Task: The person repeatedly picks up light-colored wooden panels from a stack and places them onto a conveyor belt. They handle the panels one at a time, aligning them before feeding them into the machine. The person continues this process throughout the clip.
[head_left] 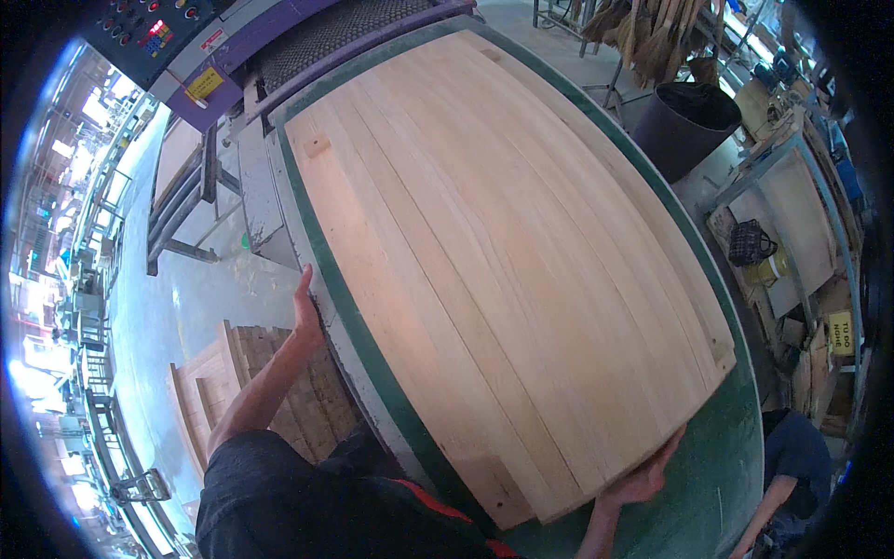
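A large pale wooden panel [521,242], made of several long boards joined side by side, lies flat on a green conveyor bed [717,447]. My right hand [644,477] grips the panel's near edge toward the right corner, its fingers partly hidden along the edge. Beside the bed's left side, apart from the panel, my left hand [307,312] is held with a digit pointing up and nothing visible in it. The panel's far end lies close to a purple machine [214,88] with a dark textured belt.
A control panel [149,33] with buttons tops the machine. Stacked wooden pieces [279,373] stand at my left, near a metal roller stand [186,205]. On the right are a dark bin [684,126], hanging brooms [661,37], a cluttered rack [810,205] and another person's arm [768,517].
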`<control>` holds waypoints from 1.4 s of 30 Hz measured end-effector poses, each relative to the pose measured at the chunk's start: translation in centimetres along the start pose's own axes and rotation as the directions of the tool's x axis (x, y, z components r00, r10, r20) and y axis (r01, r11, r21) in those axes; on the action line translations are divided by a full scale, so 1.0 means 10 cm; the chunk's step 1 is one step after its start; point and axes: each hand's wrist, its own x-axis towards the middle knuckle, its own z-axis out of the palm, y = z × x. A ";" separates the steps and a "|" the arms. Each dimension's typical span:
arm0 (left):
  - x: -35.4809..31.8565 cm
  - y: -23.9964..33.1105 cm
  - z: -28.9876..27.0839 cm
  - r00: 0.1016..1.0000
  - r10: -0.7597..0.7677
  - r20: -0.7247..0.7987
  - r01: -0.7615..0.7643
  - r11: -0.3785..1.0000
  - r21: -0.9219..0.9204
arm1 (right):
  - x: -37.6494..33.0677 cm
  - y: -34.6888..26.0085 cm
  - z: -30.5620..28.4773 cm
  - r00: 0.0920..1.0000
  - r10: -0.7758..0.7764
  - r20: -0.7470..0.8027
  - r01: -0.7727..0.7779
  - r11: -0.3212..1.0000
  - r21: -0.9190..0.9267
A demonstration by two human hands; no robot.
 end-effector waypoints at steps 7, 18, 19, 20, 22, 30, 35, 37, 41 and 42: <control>0.31 -0.17 -0.26 1.000 -0.017 0.006 0.017 1.000 0.004 | 0.29 -0.27 0.93 0.952 0.305 0.015 -0.227 0.675 0.702; 0.20 -0.11 -0.16 0.990 0.110 -0.087 -0.103 0.992 0.073 | 0.61 -0.54 2.08 0.961 0.276 -0.010 -0.199 0.715 0.670; 0.20 -0.11 -0.17 0.990 0.109 -0.091 -0.102 0.992 0.074 | 0.64 -0.61 2.18 0.961 0.278 -0.009 -0.204 0.727 0.655; 0.19 -0.10 -0.15 0.990 0.106 -0.093 -0.100 0.992 0.075 | 0.68 -0.64 2.26 0.969 0.247 0.006 -0.189 0.723 0.664; 0.16 -0.08 -0.10 0.995 0.071 -0.077 -0.070 0.997 0.012 | 0.75 -0.70 2.42 0.982 0.185 0.035 -0.158 0.713 0.683; 0.10 -0.02 -0.06 0.987 0.148 -0.068 -0.144 0.988 0.056 | 0.84 -0.89 2.88 0.965 0.256 0.064 -0.234 0.716 0.657; 0.11 -0.03 -0.09 0.991 0.114 -0.071 -0.115 0.993 -0.013 | 0.87 -0.99 3.11 0.967 0.248 0.063 -0.227 0.715 0.661; 0.14 -0.04 -0.12 0.990 0.121 -0.072 -0.121 0.993 0.002 | 0.88 -0.94 3.17 0.969 0.241 0.057 -0.217 0.712 0.668; 0.15 -0.07 -0.13 0.992 0.118 -0.042 -0.119 0.993 -0.024 | 0.93 -0.92 3.29 0.970 0.244 0.024 -0.205 0.751 0.628; 0.15 -0.07 -0.13 0.993 0.113 -0.035 -0.114 0.993 -0.037 | 0.94 -0.94 3.31 0.968 0.248 0.031 -0.211 0.746 0.631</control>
